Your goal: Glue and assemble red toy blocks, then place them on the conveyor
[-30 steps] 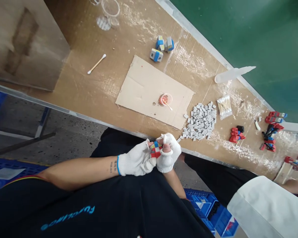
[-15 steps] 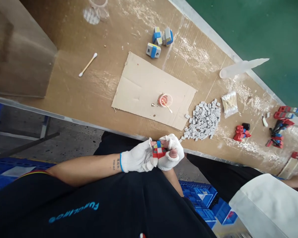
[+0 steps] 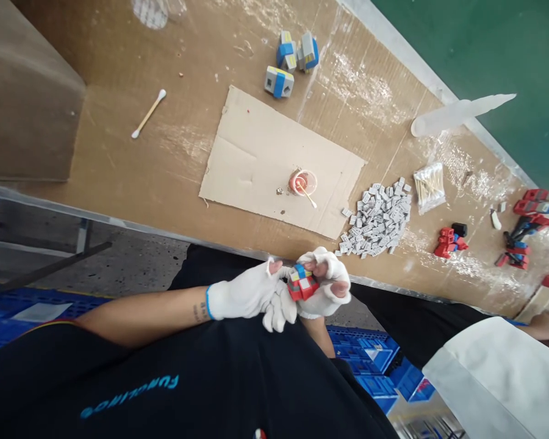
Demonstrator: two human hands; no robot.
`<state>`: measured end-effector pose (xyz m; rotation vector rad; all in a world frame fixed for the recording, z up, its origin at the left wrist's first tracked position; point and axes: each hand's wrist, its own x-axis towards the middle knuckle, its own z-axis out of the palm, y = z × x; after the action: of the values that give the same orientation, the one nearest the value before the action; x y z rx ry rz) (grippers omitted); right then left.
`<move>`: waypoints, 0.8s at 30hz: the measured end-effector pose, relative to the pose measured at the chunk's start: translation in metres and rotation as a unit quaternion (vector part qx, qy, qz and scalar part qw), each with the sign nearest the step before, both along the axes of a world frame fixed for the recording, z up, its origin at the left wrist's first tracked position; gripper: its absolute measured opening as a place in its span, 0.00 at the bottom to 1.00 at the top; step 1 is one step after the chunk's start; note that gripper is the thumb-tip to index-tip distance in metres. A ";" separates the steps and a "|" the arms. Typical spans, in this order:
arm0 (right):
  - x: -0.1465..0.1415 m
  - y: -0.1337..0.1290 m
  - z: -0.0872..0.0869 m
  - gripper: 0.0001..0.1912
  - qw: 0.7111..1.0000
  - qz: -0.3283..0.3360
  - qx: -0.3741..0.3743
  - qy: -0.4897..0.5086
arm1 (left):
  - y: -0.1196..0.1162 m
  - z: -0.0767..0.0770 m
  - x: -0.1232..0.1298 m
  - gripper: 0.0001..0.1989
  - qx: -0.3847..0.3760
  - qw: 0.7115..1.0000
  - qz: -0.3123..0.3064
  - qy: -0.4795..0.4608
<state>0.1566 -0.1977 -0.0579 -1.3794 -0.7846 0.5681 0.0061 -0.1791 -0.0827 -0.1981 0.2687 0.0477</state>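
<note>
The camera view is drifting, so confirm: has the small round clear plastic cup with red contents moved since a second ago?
No. Against the flat tan cardboard sheet beneath it, the cup keeps its spot right of the middle.

white gloves (image 3: 244, 292) | blue cuff trim (image 3: 208, 303) | black shirt (image 3: 210, 390) | cyan lettering (image 3: 130, 395)

Lighting is moderate; white glare patches the tabletop (image 3: 183, 146); the floor (image 3: 141, 262) looks darker.
</note>
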 end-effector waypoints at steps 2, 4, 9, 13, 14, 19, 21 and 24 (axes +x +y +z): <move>0.002 0.001 0.011 0.29 0.998 0.006 0.009 0.059 | 0.011 0.020 -0.014 0.38 0.238 0.968 -0.023 0.073; 0.001 0.001 0.019 0.28 0.997 0.018 0.021 0.075 | 0.024 0.038 -0.025 0.35 0.496 0.849 -0.029 0.177; -0.014 -0.006 0.021 0.26 0.999 0.007 0.037 0.025 | 0.049 0.054 -0.023 0.23 0.867 0.413 0.021 0.280; -0.019 -0.017 0.015 0.26 0.999 0.002 0.009 -0.045 | 0.055 0.054 -0.012 0.24 0.952 0.196 0.053 0.228; -0.019 -0.019 0.014 0.25 0.999 0.007 0.009 -0.047 | 0.057 0.055 -0.012 0.25 0.961 0.164 0.057 0.215; -0.018 -0.020 0.015 0.24 0.999 0.001 0.034 -0.015 | 0.075 0.062 -0.013 0.29 0.981 0.084 0.055 0.163; -0.018 -0.016 0.014 0.24 0.999 -0.014 0.029 -0.014 | 0.083 0.058 -0.010 0.30 0.984 0.076 0.055 0.149; -0.016 -0.012 0.008 0.28 0.998 -0.045 0.001 -0.042 | 0.090 0.043 -0.001 0.35 0.987 0.074 0.070 0.122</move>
<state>0.1408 -0.2094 -0.0499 -1.4375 -0.7868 0.4414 0.0052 -0.0888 -0.0395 2.7535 0.2872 0.6172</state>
